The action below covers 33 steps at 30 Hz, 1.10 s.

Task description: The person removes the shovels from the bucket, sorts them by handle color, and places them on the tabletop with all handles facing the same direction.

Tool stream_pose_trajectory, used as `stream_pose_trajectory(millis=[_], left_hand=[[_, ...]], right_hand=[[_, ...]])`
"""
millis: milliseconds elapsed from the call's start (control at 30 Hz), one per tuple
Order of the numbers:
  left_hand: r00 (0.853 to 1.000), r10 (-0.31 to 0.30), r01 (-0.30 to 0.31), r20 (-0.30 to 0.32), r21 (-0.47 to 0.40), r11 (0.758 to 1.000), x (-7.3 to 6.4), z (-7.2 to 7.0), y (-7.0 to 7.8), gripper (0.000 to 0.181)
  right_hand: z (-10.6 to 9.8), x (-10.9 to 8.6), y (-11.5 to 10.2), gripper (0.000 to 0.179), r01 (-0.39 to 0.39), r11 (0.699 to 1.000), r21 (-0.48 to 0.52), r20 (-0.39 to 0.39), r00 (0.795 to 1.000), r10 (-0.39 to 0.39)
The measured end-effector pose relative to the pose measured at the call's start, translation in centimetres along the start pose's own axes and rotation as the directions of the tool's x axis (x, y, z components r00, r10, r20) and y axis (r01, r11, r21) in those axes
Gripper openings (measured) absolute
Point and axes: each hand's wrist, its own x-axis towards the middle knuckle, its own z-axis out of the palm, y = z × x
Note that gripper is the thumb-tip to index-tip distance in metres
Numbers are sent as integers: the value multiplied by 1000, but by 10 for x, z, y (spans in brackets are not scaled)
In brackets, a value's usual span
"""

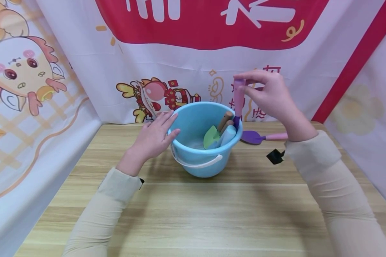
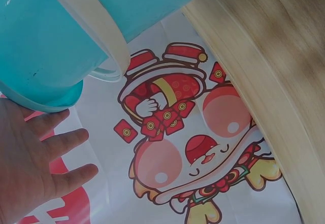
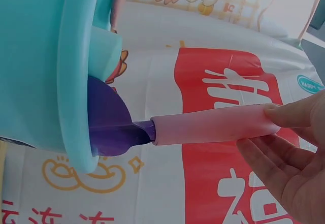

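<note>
A light blue bucket (image 1: 202,162) with a white handle stands on the wooden table. My right hand (image 1: 270,91) pinches the end of the pink grip of a purple-bladed garden trowel (image 3: 213,126), held upright with its blade partly inside the bucket's right rim. My left hand (image 1: 152,137) rests against the bucket's left rim, its fingers spread in the left wrist view. Inside the bucket lean a small green-bladed tool (image 1: 211,137), a brown wooden handle (image 1: 225,120) and a light blue handle (image 1: 228,134). The lower part of the held blade is hidden by the bucket wall.
A second purple trowel with a pink handle (image 1: 251,137) lies on the table right of the bucket. A black piece (image 1: 275,156) shows near my right cuff. Printed cloth (image 1: 186,64) hangs behind and at both sides of the table (image 1: 193,217).
</note>
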Motion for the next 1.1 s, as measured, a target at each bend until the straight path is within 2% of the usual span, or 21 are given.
stream_pose_trajectory(millis=[133, 433, 1100], left_hand=[[1000, 2, -2, -4, 2, 1000, 0, 0, 0, 72], [1000, 3, -3, -8, 3, 1000, 1, 0, 0, 72], [1000, -2, 2, 6, -1, 1000, 0, -1, 1, 72]], right_hand=[[-1, 2, -3, 34, 25, 999, -19, -11, 1000, -25], [-6, 7, -10, 33, 24, 998, -55, -13, 1000, -25], [-20, 9, -13, 34, -50, 999, 12, -83, 995, 51]])
